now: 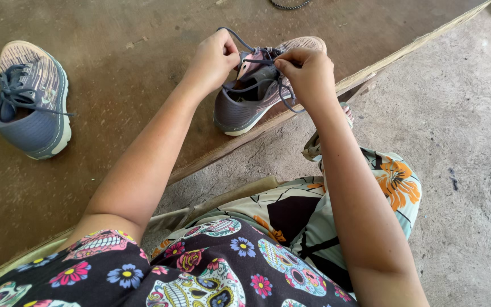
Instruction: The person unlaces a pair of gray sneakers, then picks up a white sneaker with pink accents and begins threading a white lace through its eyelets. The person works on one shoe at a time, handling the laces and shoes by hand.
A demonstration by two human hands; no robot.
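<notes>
Two grey-blue running shoes are seen, one of them being laced by both hands.

The left hand [211,59] and right hand [309,74] are each pinched shut on the dark lace [257,85] of the nearer shoe [245,105], which rests at the board's [404,51] edge; its tongue and eyelets are hidden behind the fingers. The second shoe [29,99] lies apart on the brown surface [120,68], untouched. One sandalled foot [313,145] is mostly covered by the right forearm.

No packages, labels, signs or screens visible anywhere in this view.
</notes>
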